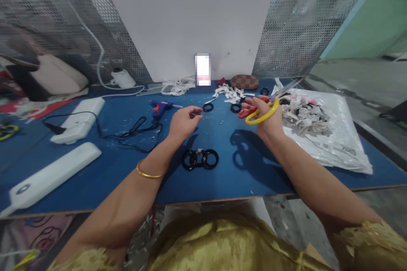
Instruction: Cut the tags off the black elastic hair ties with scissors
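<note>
My right hand [269, 118] is closed around scissors [274, 112] with yellow and red handle loops, held above the table; their blades point away to the upper right. My left hand [184, 123] hovers over the blue table [222, 182], fingers slightly curled, with a gap between thumb and forefinger and nothing visible in it. Just beyond its fingertips lies a black ring [207, 107]. A second black ring [235, 108] rests left of my right hand. Closer to me, several black rings [210, 159] lie overlapping in a row.
White strips [230, 92] and a phone [202, 70] are at the back, beside a checkered case [244, 81]. Fabric scraps [305, 114] lie on a white plastic bag [343, 135] at right. Leftward are a blue glue gun [159, 109], its cord, and a power strip [78, 120].
</note>
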Motion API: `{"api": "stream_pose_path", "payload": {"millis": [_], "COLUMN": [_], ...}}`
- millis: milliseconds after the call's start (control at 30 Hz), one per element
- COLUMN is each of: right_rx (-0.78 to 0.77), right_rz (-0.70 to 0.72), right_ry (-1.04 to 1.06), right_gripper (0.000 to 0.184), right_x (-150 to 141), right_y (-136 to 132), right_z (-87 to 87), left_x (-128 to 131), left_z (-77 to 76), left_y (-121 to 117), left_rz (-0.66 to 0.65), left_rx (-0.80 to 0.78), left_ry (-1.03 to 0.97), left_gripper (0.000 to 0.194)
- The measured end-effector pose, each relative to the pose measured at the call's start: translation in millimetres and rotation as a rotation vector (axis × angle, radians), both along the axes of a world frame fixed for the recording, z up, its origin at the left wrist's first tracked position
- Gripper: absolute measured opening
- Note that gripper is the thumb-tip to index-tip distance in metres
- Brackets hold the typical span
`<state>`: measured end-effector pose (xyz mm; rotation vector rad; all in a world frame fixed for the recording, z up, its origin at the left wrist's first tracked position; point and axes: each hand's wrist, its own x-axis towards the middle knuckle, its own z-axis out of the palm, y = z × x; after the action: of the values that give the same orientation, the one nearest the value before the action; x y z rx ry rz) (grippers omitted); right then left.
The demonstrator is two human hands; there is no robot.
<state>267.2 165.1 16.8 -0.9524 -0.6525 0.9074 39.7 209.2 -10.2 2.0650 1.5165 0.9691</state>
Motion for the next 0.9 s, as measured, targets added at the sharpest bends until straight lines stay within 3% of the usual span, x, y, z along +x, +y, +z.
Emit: {"api": "stream_pose_path", "payload": {"millis": [167, 267, 367, 533, 700, 800, 900], "right_rx": [-0.080, -0.117, -0.094, -0.086, -0.083, -0.089, -0.073], "right_rz": [0.226, 0.427, 0.536, 0.539, 0.520, 0.510, 0.482], "right_ry": [-0.220, -0.350, -0.432, -0.480, -0.448, -0.440, -0.414], "right_gripper": [0.045, 0.045, 0.045, 0.042, 0.040, 0.040, 0.043], "right_x": [-12.8, -21.9, -27.7, -30.5, -29.1, -28.3, -27.5], "right_y": [-10.7, -19.2, -24.5, -26.3, -25.3, -25.1, -25.5], "right_z": [-7.0, -14.2, -21.1, -24.2, -20.8, -20.3, -19.9], "left_x": [3.8, 12.1, 25.2, 44.6, 43.0, 37.2, 31.3], "left_z": [-9.3, -9.9, -8.8, -10.7, -11.0, -4.3, 6.9], "left_y": [10.7, 19.2, 31.7, 53.2, 62.0, 56.7, 34.6], "left_rz": [0.010, -0.006, -0.023, -0.038, -0.064, -0.097, -0.145], "left_rx": [-0.043, -0.031, 0.004, 0.000, -0.034, -0.067, -0.129], "left_ry": [0.295, 0.373, 0.422, 0.480, 0.424, 0.313, 0.151], "left_gripper": [0.034, 0.036, 0.035, 0.024, 0.012, 0.008, 0.020]}}
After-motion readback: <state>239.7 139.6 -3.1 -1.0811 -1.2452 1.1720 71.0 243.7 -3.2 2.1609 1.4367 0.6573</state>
